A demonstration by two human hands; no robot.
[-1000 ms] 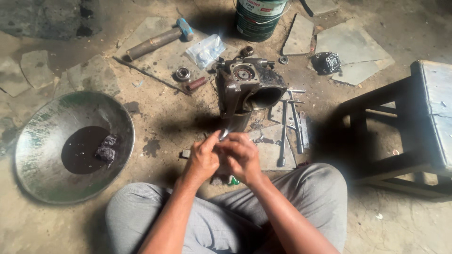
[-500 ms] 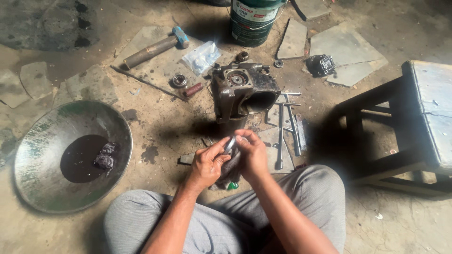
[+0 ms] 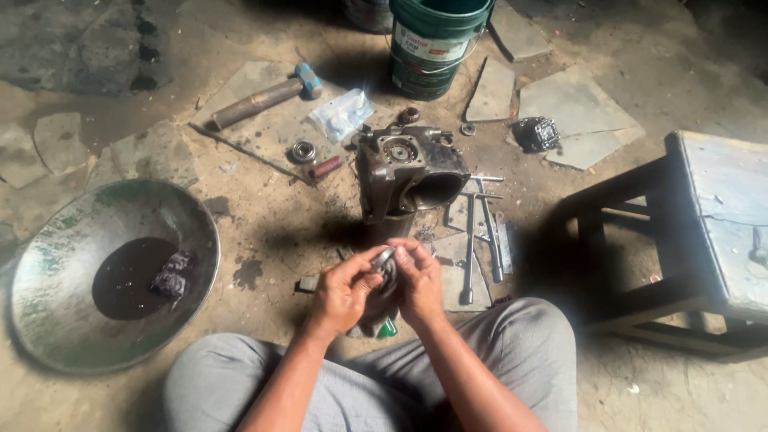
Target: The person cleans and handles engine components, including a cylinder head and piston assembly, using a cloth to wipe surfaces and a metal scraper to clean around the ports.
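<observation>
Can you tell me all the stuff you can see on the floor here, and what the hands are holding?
engine casing: 1, dark grey, floor centre, past the hands
metal pan: 1, silvery, left, with a dark oily pool inside
bucket: 1, green, top centre
hammer: 1, blue head, upper left
plastic bag: 1, clear, beside the hammer
bearing: 1, metal ring, left of the casing
long tools: several, grey, right of the casing
stool: 1, wooden, right
small part: 1, shiny grey, between both hands
left hand: gripping the part
right hand: gripping the part
</observation>
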